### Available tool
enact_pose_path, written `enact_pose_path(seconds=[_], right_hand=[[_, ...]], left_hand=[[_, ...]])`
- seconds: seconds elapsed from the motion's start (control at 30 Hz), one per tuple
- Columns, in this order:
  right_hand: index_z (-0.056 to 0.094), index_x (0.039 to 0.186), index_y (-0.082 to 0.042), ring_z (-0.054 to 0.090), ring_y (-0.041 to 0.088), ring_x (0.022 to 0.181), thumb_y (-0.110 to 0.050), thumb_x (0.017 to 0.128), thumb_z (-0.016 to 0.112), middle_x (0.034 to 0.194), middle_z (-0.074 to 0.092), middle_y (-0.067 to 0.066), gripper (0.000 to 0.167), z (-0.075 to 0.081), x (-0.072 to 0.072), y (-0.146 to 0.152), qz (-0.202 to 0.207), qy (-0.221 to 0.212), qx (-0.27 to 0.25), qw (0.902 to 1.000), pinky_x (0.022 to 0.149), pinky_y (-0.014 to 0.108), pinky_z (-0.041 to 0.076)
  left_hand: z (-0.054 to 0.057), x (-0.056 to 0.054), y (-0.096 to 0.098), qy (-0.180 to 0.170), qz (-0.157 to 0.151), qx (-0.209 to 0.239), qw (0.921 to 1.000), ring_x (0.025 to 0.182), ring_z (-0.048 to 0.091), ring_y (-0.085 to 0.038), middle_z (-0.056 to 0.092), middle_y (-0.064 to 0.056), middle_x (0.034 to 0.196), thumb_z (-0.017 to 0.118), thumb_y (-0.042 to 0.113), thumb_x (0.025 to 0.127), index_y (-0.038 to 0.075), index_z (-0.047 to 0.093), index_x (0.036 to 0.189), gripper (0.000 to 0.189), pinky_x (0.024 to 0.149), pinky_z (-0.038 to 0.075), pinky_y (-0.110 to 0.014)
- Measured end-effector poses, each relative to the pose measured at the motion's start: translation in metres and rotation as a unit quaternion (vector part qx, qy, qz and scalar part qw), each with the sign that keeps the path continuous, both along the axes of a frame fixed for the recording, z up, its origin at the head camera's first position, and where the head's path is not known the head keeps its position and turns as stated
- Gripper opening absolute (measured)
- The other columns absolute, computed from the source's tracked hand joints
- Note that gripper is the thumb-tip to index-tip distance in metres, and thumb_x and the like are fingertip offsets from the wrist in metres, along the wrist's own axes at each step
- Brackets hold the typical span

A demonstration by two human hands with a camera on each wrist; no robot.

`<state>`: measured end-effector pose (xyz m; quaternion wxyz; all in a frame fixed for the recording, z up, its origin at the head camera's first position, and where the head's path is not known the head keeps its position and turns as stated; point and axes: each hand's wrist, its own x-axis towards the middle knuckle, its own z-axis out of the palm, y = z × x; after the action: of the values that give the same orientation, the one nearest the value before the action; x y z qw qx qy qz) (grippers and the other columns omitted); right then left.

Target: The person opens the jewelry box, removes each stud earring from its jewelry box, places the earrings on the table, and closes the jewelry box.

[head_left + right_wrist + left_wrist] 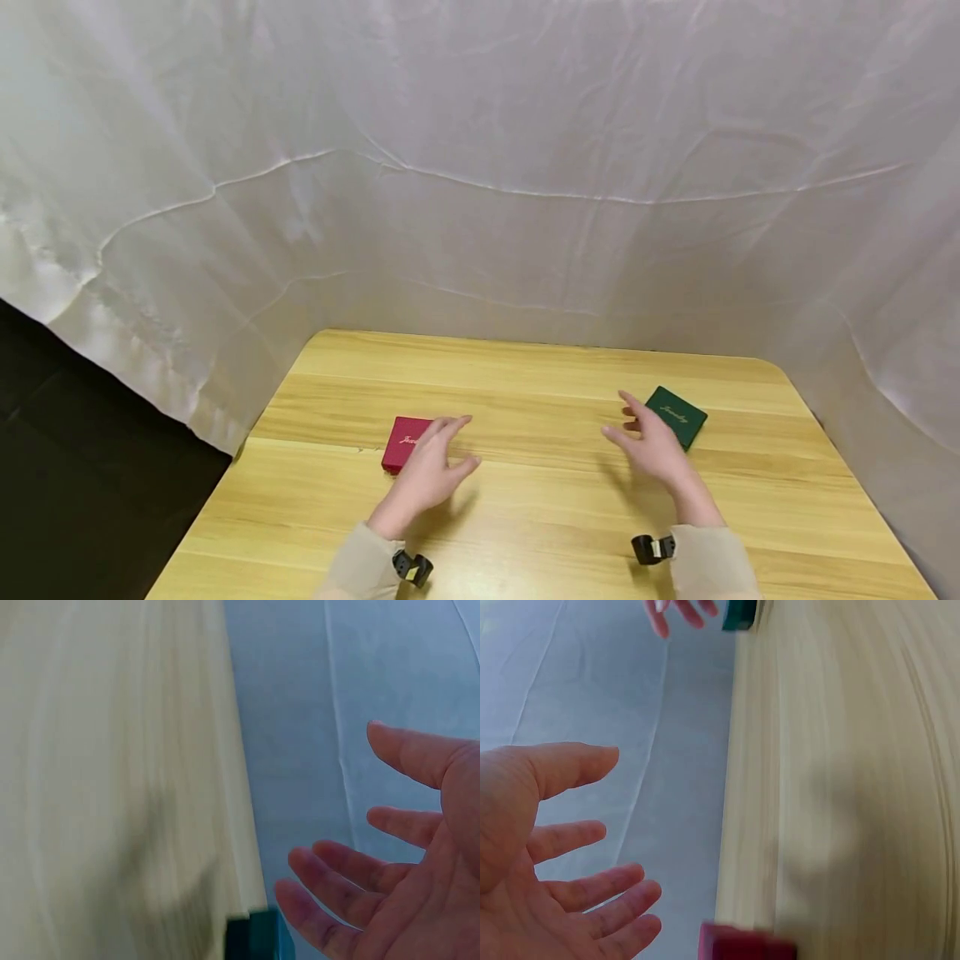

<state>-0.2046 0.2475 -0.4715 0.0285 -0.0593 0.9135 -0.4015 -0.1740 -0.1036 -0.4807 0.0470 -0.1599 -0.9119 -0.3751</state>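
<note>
Plainly saw a red box (399, 442) lying flat on the desk (525, 517), nearer the left edge than the right, with pale script partly covered by the left hand (429, 471). Found a green box (681, 412) toward the far right corner, turned at an angle to the edges and marked "Jewelry" in gold script. Took both for closed, with contents hidden. Saw the left hand spread wide, raised above the desk, across the right side of the red box. Saw the right hand (651, 446) likewise wide, in front of the green box's left side; could not tell about contact. Noted a black device (412, 568) at each wrist, pale creased cloth (487, 233) hanging behind the far edge, and a dark surface (82, 467) beyond the left edge.
</note>
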Motion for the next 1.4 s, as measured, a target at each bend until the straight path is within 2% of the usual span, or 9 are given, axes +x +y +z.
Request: enact_pose_path(seconds=[0.2,0.43,0.67,0.97,1.07,1.13,1.23,1.3,1.4], right_hand=[[0.019,0.154,0.003,0.043,0.053,0.122,-0.037,0.099,0.057,0.141,0.035,0.038,0.078,0.005,-0.004,0.035,-0.042,0.024,0.028,0.9984,0.095,0.065,0.040],[0.013,0.152,0.008,0.035,0.059,0.123,-0.038,0.100,0.055,0.143,0.025,0.045,0.081,-0.003,-0.011,0.074,-0.093,0.013,0.048,0.9945,0.096,0.069,0.035],[0.002,0.152,0.009,0.023,0.061,0.129,-0.037,0.101,0.051,0.144,0.017,0.046,0.085,-0.011,-0.013,0.095,-0.160,-0.038,0.032,0.9859,0.103,0.069,0.026],[0.007,0.150,0.014,0.032,0.059,0.126,-0.040,0.101,0.048,0.140,0.028,0.045,0.083,-0.022,-0.015,0.101,-0.170,-0.090,0.026,0.9810,0.103,0.064,0.031],[0.008,0.150,0.013,0.046,0.053,0.115,-0.037,0.100,0.051,0.138,0.032,0.043,0.082,-0.028,-0.017,0.101,-0.179,-0.093,0.002,0.9795,0.093,0.058,0.043],[0.008,0.150,0.012,0.056,0.043,0.101,-0.034,0.100,0.053,0.137,0.034,0.041,0.081,-0.031,-0.018,0.101,-0.183,-0.094,-0.018,0.9784,0.081,0.046,0.051],[0.009,0.151,0.011,0.060,0.028,0.084,-0.028,0.100,0.055,0.134,0.036,0.039,0.079,-0.035,-0.019,0.101,-0.186,-0.097,-0.043,0.9769,0.064,0.028,0.050],[0.009,0.151,0.011,0.059,0.026,0.085,-0.026,0.100,0.055,0.135,0.036,0.040,0.078,-0.036,-0.019,0.102,-0.184,-0.098,-0.048,0.9769,0.062,0.025,0.049],[0.010,0.151,0.010,0.059,0.029,0.089,-0.024,0.099,0.056,0.134,0.037,0.040,0.077,-0.035,-0.019,0.102,-0.180,-0.096,-0.053,0.9776,0.063,0.025,0.050]], left_hand=[[0.000,-0.002,0.022,-0.012,-0.049,0.001,0.9987,0.121,0.052,-0.033,0.051,-0.015,0.137,0.071,0.026,0.090,0.006,0.048,0.144,0.061,0.098,0.046,-0.050],[-0.004,-0.007,0.046,-0.019,-0.084,-0.001,0.9962,0.115,0.056,-0.027,0.052,-0.011,0.138,0.071,0.028,0.091,0.007,0.045,0.146,0.064,0.094,0.050,-0.044],[-0.009,-0.013,0.069,-0.037,-0.115,0.014,0.9926,0.113,0.057,-0.025,0.052,-0.009,0.137,0.069,0.030,0.092,0.010,0.044,0.147,0.064,0.087,0.052,-0.034],[-0.017,-0.016,0.090,-0.065,-0.140,0.025,0.9877,0.111,0.058,-0.023,0.054,-0.013,0.135,0.068,0.029,0.094,0.007,0.044,0.147,0.062,0.084,0.051,-0.028],[-0.019,-0.018,0.097,-0.068,-0.145,0.026,0.9868,0.109,0.059,-0.023,0.056,-0.014,0.132,0.068,0.028,0.094,0.006,0.045,0.146,0.061,0.085,0.050,-0.027],[-0.021,-0.019,0.103,-0.073,-0.149,0.030,0.9858,0.108,0.059,-0.023,0.057,-0.014,0.129,0.068,0.027,0.094,0.006,0.046,0.145,0.059,0.085,0.050,-0.027],[-0.025,-0.020,0.111,-0.078,-0.156,0.033,0.9840,0.106,0.059,-0.022,0.059,-0.013,0.124,0.068,0.026,0.094,0.006,0.047,0.144,0.058,0.084,0.050,-0.025],[-0.028,-0.021,0.116,-0.084,-0.163,0.037,0.9824,0.104,0.059,-0.020,0.059,-0.013,0.123,0.068,0.024,0.094,0.005,0.047,0.144,0.058,0.083,0.050,-0.024],[-0.033,-0.023,0.125,-0.093,-0.173,0.045,0.9795,0.102,0.060,-0.015,0.060,-0.011,0.121,0.068,0.023,0.094,0.005,0.047,0.144,0.057,0.082,0.049,-0.020]])
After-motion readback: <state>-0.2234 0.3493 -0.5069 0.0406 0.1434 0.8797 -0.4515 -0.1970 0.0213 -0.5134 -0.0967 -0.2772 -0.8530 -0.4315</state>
